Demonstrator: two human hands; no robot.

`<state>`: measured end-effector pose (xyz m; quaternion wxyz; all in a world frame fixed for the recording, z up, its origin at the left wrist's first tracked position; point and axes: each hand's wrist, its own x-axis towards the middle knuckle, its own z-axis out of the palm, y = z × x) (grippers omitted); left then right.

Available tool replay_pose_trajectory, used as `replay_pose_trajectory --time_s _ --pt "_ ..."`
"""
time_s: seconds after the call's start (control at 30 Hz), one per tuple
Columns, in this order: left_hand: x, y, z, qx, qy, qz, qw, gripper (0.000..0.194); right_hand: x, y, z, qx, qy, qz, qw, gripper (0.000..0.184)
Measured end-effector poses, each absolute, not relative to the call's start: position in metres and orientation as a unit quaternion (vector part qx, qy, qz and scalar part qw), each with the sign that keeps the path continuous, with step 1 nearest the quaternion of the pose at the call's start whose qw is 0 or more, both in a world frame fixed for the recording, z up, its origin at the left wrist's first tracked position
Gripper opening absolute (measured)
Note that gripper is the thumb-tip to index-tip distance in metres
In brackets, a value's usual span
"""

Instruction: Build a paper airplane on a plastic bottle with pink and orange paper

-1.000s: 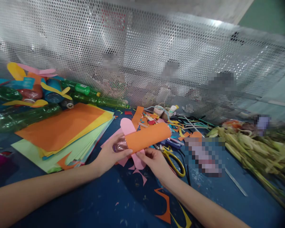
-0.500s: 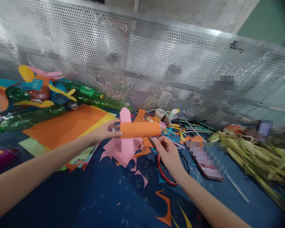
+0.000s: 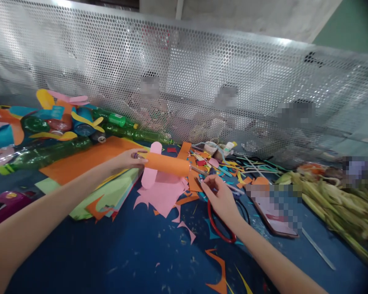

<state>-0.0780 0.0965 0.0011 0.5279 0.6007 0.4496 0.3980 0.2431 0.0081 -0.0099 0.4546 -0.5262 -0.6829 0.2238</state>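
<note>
My left hand (image 3: 125, 159) is closed on the near end of a bottle wrapped in orange paper (image 3: 167, 164), held out level above the table. A pink paper strip with rounded ends (image 3: 151, 165) crosses the wrap like a wing. My right hand (image 3: 218, 195) rests low among paper scraps just right of the bottle's far end, fingers curled and pinched at something small I cannot make out. A loose pink paper offcut (image 3: 164, 195) lies on the blue table (image 3: 135, 261) under the bottle.
A stack of orange, yellow and green paper sheets (image 3: 88, 163) lies at left, with green plastic bottles (image 3: 46, 153) and paper-winged bottle crafts (image 3: 64, 118) behind. A red ring (image 3: 216, 229), a phone (image 3: 274, 208), green stalks (image 3: 331, 200) and coloured scraps (image 3: 230, 161) sit right. A perforated metal screen (image 3: 184, 77) walls the far edge.
My left hand carried the wrapped bottle up and away from me, out over the paper stack's edge. My right hand let go of it and dropped to the scraps on the table.
</note>
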Motion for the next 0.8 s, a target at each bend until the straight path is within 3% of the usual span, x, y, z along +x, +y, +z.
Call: replay_pose_trajectory --time_s 0.27,0.47,0.53,0.67,0.8 --pt "-0.086 0.11 -0.015 0.716 0.488 0.406 0.288 0.078 0.237 0.003 -0.009 -0.532 -0.698 0.23 0.421 0.01" --pt "-0.076 0.101 -0.011 0.79 0.494 0.363 0.025 0.066 0.226 -0.012 -0.012 -0.489 -0.797 0.158 0.316 0.015" --pt "-0.066 0.092 -0.006 0.787 0.488 0.376 -0.021 0.049 0.22 -0.022 -0.011 -0.424 -0.861 0.118 0.254 0.025" --pt "-0.041 0.066 -0.001 0.82 0.426 0.382 0.023 0.024 0.208 -0.042 -0.008 -0.302 -0.939 0.068 0.15 0.038" --pt "-0.017 0.037 -0.006 0.895 0.334 0.274 0.107 0.024 0.203 -0.048 -0.01 -0.294 -0.946 0.082 0.111 0.036"
